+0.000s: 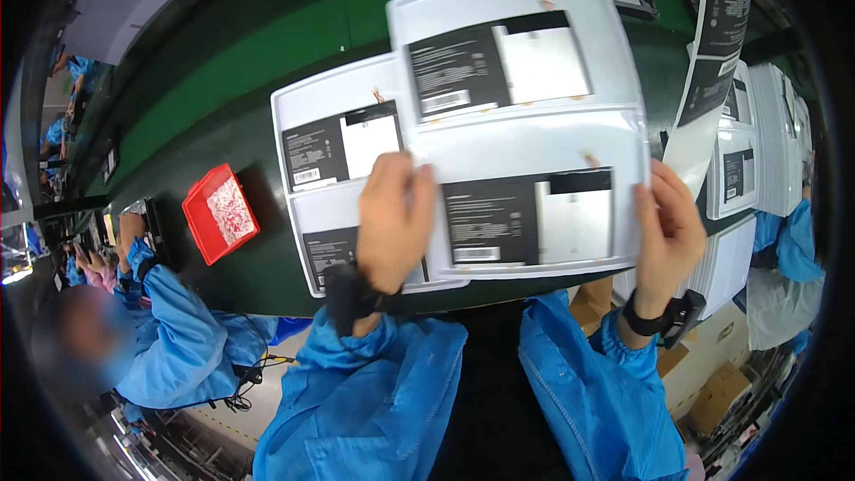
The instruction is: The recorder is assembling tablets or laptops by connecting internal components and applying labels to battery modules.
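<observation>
A white plastic tray (525,138) is held up by its two sides between my hands, tilted over the bench. Two flat battery packs with black labels lie in it, an upper pack (459,71) and a lower pack (490,223), each with a short coloured wire end. My left hand (392,218) is closed on the left edge, thumb along the rim. The right edge sits between the thumb and fingers of my right hand (670,227). Partly covered beneath is a second white tray (312,89), also carrying battery packs (316,153).
A red bin (198,218) of small white and red pieces stands left on the dark green bench (258,125). A printed label strip (712,53) hangs at the right, before stacked trays (773,142). A co-worker in blue (174,343) sits to the left.
</observation>
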Action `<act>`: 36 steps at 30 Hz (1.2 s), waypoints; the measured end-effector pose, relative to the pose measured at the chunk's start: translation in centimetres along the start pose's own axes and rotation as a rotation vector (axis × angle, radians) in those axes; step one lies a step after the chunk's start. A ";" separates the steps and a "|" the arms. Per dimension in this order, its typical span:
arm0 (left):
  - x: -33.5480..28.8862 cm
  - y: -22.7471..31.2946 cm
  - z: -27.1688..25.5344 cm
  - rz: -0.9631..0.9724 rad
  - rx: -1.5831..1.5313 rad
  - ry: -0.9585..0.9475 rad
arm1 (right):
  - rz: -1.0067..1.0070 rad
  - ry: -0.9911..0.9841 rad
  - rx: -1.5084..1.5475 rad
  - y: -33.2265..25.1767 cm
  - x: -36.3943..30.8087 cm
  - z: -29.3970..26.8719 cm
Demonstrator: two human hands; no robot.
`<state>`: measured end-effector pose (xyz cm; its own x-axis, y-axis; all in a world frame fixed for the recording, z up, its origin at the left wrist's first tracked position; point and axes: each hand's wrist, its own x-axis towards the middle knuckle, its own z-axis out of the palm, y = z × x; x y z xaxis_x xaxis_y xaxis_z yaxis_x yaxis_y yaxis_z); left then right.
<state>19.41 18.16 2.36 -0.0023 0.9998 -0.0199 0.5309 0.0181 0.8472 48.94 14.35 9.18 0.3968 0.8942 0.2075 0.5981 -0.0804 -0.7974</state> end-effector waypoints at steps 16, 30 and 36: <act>-5.9 -7.4 -11.2 -0.075 0.540 0.316 | -0.524 -0.103 0.041 -1.5 -1.0 2.2; -1.7 4.4 -2.8 0.241 -0.098 -0.117 | 0.317 -0.223 0.440 7.2 -0.2 -5.8; 4.0 14.4 5.5 0.218 -1.083 -0.700 | 0.430 -0.383 0.463 5.6 -5.1 -7.1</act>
<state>31.71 22.39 11.57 0.6096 0.7723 0.1786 -0.4832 0.1834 0.8561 55.28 6.22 7.67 0.2080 0.9235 -0.3224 0.0557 -0.3403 -0.9387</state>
